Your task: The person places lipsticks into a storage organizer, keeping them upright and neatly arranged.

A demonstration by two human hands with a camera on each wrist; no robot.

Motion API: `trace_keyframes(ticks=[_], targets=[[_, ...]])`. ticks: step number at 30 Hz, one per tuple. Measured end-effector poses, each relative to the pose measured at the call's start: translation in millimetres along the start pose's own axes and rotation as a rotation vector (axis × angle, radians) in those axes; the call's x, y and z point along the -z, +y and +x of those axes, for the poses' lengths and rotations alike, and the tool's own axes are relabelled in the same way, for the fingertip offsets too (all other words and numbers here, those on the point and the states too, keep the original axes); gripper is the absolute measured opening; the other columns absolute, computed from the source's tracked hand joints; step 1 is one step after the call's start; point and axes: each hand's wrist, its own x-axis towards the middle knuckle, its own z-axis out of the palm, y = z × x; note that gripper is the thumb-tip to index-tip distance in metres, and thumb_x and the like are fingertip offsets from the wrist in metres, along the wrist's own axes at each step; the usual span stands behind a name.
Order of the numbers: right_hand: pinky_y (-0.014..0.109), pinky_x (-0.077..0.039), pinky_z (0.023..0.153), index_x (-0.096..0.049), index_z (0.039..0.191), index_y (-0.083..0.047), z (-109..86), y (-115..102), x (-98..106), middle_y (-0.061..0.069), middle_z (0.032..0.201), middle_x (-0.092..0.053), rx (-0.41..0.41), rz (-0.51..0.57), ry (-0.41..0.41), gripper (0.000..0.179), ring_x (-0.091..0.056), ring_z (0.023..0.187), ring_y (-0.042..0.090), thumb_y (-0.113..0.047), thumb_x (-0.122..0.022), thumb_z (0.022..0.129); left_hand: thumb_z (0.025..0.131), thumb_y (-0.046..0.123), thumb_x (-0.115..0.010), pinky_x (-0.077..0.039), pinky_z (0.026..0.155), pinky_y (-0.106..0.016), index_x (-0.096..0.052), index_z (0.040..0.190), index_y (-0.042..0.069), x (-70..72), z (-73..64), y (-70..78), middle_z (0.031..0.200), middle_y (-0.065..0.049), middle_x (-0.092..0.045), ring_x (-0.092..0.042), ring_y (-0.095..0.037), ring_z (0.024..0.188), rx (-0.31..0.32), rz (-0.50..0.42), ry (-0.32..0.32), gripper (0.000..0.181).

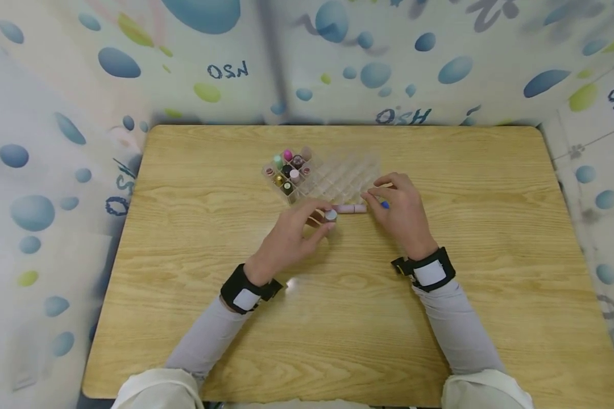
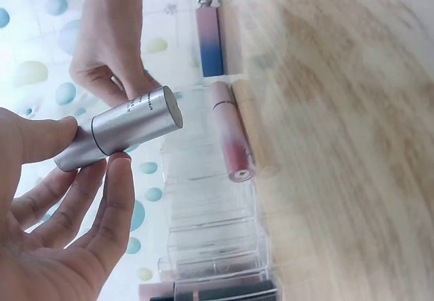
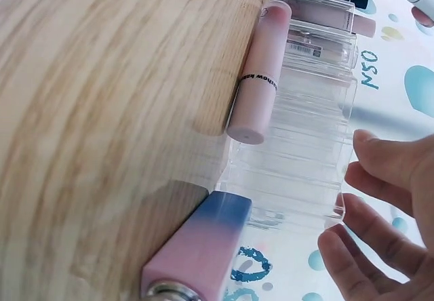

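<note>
My left hand point(image 1: 294, 233) holds a silver lipstick tube point(image 2: 129, 128) between thumb and fingers, over the table in front of the clear organizer. The tube tilts, and a dark seam rings it. At the organizer's right corner is my right hand point(image 1: 401, 213), its fingers loosely bent and nothing between them. Its fingertips overlap the edge of the clear organizer point(image 3: 298, 152) in the right wrist view. Between the hands lies a pink lip gloss tube point(image 3: 261, 70) along the organizer's front. A pink-and-blue tube point(image 3: 200, 240) lies beside it, partly hidden by the right hand in the head view.
Several lipsticks and tubes, among them a magenta one point(image 1: 287, 154) and a gold one point(image 1: 278, 180), stand in the organizer's left compartments. The wooden table point(image 1: 210, 170) reaches back to a patterned wall point(image 1: 307, 68) with blue and green dots.
</note>
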Motion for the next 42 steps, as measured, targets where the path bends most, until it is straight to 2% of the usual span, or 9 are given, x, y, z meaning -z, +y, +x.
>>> trace_keyframes(ticks=[3,8,12,20,31,42], targets=[[0.043,-0.054,0.075,-0.082,0.087,0.004,-0.5,-1,-1,0.017,0.097,-0.068,0.001,0.0,0.012,0.023,-0.061,0.093,0.034,-0.019,-0.082,0.088,0.1,0.016,-0.067,-0.062,0.084,-0.033,-0.061,0.125,0.001,6.5,0.6,1.6,0.118,-0.009,-0.068,-0.071,-0.021,0.101,0.013,-0.009,0.007,0.03],[0.043,-0.054,0.075,-0.082,0.087,0.004,-1.1,-1,-2,0.016,0.095,-0.067,-0.011,0.005,0.015,0.023,-0.061,0.092,0.033,-0.019,-0.081,0.088,0.098,0.016,-0.069,-0.061,0.082,-0.026,-0.062,0.122,0.004,18.8,2.9,4.1,0.116,-0.007,-0.065,-0.071,-0.02,0.1,0.043,-0.009,0.045,0.027],[0.044,-0.053,0.076,-0.082,0.087,0.004,-2.0,0,-4,0.016,0.095,-0.068,-0.034,0.016,0.023,0.023,-0.061,0.092,0.033,-0.019,-0.082,0.087,0.098,0.015,-0.068,-0.061,0.081,-0.025,-0.061,0.123,0.003,28.0,6.4,4.6,0.116,-0.009,-0.064,-0.07,-0.022,0.102,0.022,0.0,0.093,0.028],[0.045,-0.053,0.079,-0.082,0.087,0.005,-2.0,1,-3,0.017,0.095,-0.068,-0.034,0.009,0.026,0.023,-0.062,0.092,0.035,-0.018,-0.082,0.087,0.097,0.01,-0.07,-0.061,0.078,-0.031,-0.063,0.127,-0.001,40.9,17.5,-0.3,0.117,-0.011,-0.065,-0.069,-0.023,0.102,-0.024,0.043,0.192,0.033],[0.046,-0.054,0.08,-0.082,0.087,0.004,-3.2,2,-5,0.016,0.095,-0.068,-0.034,0.006,0.034,0.023,-0.061,0.092,0.035,-0.019,-0.082,0.088,0.096,0.013,-0.071,-0.059,0.07,-0.032,-0.067,0.122,0.0,46.7,27.1,-11.5,0.113,-0.013,-0.067,-0.069,-0.021,0.092,-0.024,0.073,0.248,0.03],[0.046,-0.055,0.081,-0.082,0.088,0.004,-1.9,0,-2,0.016,0.096,-0.069,-0.038,-0.013,0.024,0.026,-0.061,0.093,0.035,-0.022,-0.081,0.088,0.095,0.008,-0.072,-0.06,0.067,-0.039,-0.066,0.121,-0.001,47.3,35.2,-21.9,0.111,-0.012,-0.068,-0.069,-0.022,0.088,0.012,0.084,0.241,0.028]])
